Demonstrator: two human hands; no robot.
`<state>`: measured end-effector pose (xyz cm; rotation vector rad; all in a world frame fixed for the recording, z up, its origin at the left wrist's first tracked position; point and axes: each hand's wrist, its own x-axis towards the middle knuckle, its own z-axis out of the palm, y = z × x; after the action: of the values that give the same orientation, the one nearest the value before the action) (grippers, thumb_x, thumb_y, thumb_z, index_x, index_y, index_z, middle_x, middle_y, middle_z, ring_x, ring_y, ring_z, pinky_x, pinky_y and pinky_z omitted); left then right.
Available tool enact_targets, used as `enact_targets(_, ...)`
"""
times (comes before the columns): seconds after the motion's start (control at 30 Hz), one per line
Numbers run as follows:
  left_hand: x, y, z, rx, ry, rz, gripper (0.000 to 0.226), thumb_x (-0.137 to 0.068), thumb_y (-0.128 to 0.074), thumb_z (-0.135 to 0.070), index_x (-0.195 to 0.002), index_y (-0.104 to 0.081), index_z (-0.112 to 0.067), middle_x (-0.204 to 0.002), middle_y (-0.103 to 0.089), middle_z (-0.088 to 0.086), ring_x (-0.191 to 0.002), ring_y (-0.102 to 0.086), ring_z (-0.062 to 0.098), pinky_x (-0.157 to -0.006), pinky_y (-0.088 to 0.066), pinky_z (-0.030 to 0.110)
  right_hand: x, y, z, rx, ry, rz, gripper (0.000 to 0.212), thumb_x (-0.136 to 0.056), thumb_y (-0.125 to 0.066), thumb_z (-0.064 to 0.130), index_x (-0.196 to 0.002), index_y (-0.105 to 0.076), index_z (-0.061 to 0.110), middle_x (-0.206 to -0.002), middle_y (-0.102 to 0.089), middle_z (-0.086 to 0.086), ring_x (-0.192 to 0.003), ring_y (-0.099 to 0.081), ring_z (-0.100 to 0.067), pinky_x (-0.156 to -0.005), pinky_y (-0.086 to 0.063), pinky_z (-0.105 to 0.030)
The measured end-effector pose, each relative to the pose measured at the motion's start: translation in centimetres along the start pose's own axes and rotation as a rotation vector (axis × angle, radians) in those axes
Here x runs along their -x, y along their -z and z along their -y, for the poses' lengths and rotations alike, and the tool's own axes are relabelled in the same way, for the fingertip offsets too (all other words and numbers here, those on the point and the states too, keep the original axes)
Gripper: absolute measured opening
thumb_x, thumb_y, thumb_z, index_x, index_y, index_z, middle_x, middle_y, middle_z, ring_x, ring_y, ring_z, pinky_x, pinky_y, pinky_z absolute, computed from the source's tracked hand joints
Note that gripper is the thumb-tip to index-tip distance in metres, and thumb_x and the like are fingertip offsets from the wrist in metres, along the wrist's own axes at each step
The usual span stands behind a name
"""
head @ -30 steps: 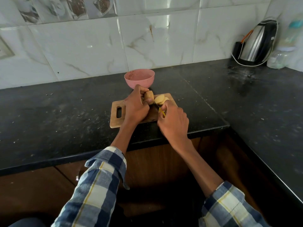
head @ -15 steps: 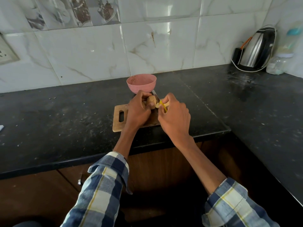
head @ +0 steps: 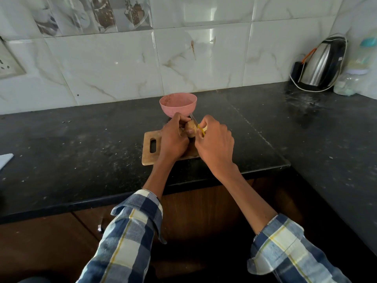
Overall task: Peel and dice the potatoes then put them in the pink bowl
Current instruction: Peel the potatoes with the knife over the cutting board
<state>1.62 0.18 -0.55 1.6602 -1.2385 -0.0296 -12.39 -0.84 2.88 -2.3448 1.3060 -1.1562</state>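
Head view: my left hand (head: 173,139) grips the potato (head: 190,127) above the cutting board (head: 148,154), just before the pink bowl (head: 178,104); my right hand (head: 214,144) closes round the knife (head: 201,130). Potato looks firm, small, likely slippery once peeled, so I'd pinch its ends.

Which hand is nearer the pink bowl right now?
Left. The left hand sits just below the bowl, gripping the potato; the right hand is further right, holding the knife.

Both hands cover most of the potato (head: 190,127) and the knife (head: 201,130) at frame centre. A wall socket (head: 8,64) and white object (head: 5,160) are cut off at the left edge.
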Motion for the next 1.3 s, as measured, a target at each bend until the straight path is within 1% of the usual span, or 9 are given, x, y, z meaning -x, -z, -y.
enact_targets(0.2,0.0,-0.1,-0.3,0.011,0.033,-0.014,0.024,-0.090,-0.066,-0.003,-0.104,-0.062,-0.021,-0.097,-0.069,-0.014,-0.092,-0.063,-0.003,-0.075,-0.045,0.008,0.6,0.0,0.0,0.056,0.017,0.021,0.012,-0.096,-0.068,0.025,-0.101,-0.058,0.021,-0.091,-0.068,-0.004,-0.085,-0.067,-0.025,-0.069,-0.056,-0.042)
enact_targets(0.3,-0.1,-0.1,0.0,0.030,0.012,-0.016,0.025,-0.088,-0.068,-0.001,-0.108,-0.064,-0.017,-0.098,-0.071,-0.012,-0.094,-0.066,0.000,-0.085,-0.053,0.022,0.8,0.1,-0.2,0.040,0.026,0.030,0.011,-0.096,-0.068,0.023,-0.101,-0.058,0.020,-0.091,-0.069,-0.004,-0.085,-0.068,-0.026,-0.066,-0.052,-0.039)
enact_targets(0.4,-0.2,-0.2,0.1,0.007,-0.008,-0.020,0.025,-0.086,-0.070,-0.003,-0.108,-0.065,-0.015,-0.100,-0.072,-0.010,-0.095,-0.067,0.004,-0.088,-0.056,0.031,0.1,-0.2,0.3,0.042,0.018,0.055,0.010,-0.098,-0.065,0.021,-0.104,-0.058,0.018,-0.093,-0.069,-0.005,-0.087,-0.067,-0.026,-0.064,-0.040,-0.036)
enact_targets(0.57,-0.1,-0.4,-0.1,-0.022,0.004,-0.044,0.024,-0.086,-0.069,-0.006,-0.105,-0.064,-0.020,-0.098,-0.071,-0.012,-0.093,-0.065,0.001,-0.086,-0.055,0.031,1.2,-0.4,-0.1,0.013,0.001,0.027,0.008,-0.096,-0.066,0.021,-0.100,-0.059,0.019,-0.092,-0.067,-0.002,-0.086,-0.066,-0.022,-0.067,-0.045,-0.035)
enact_targets(0.73,-0.2,-0.3,0.0,0.005,0.004,-0.028,0.025,-0.087,-0.068,-0.003,-0.107,-0.064,-0.018,-0.098,-0.072,-0.010,-0.094,-0.067,0.004,-0.088,-0.057,0.034,1.3,-0.5,-0.5,-0.021,-0.034,0.025,0.007,-0.096,-0.066,0.020,-0.098,-0.058,0.020,-0.085,-0.054,0.007,-0.078,-0.050,-0.015,-0.068,-0.034,-0.030)
enact_targets(0.83,0.0,-0.3,0.1,0.006,-0.015,-0.033,0.027,-0.084,-0.069,-0.003,-0.107,-0.065,-0.017,-0.098,-0.073,-0.009,-0.093,-0.068,0.006,-0.088,-0.057,0.036,0.7,-0.6,-0.2,-0.037,-0.051,0.058,0.007,-0.096,-0.065,0.019,-0.100,-0.059,0.019,-0.086,-0.052,0.005,-0.086,-0.059,-0.021,-0.069,-0.033,-0.032)
enact_targets(0.93,0.0,-0.6,0.2,0.016,0.002,-0.045,0.028,-0.084,-0.069,-0.003,-0.107,-0.064,-0.019,-0.098,-0.072,-0.009,-0.094,-0.068,0.007,-0.088,-0.057,0.038,1.2,-0.9,-0.5,-0.029,-0.037,0.031,0.006,-0.096,-0.065,0.019,-0.098,-0.060,0.021,-0.090,-0.063,0.001,-0.089,-0.064,-0.024,-0.068,-0.038,-0.033)
enact_targets(1.13,-0.3,-0.3,0.3,0.028,0.017,-0.029,0.028,-0.088,-0.070,0.000,-0.109,-0.064,-0.017,-0.100,-0.072,-0.008,-0.095,-0.066,0.002,-0.085,-0.055,0.024,1.7,-1.6,-0.9,-0.015,0.021,-0.010,0.006,-0.095,-0.066,0.019,-0.099,-0.062,0.021,-0.088,-0.067,-0.001,-0.084,-0.066,-0.023,-0.068,-0.051,-0.039)
enact_targets(1.3,-0.1,-0.3,0.2,0.005,0.003,-0.029,0.032,-0.084,-0.067,0.004,-0.108,-0.064,-0.017,-0.100,-0.071,-0.007,-0.094,-0.066,0.001,-0.081,-0.051,0.014,1.1,-1.7,-0.7,-0.016,0.010,0.020,0.007,-0.096,-0.066,0.019,-0.102,-0.063,0.019,-0.091,-0.069,-0.001,-0.086,-0.066,-0.022,-0.067,-0.043,-0.032)
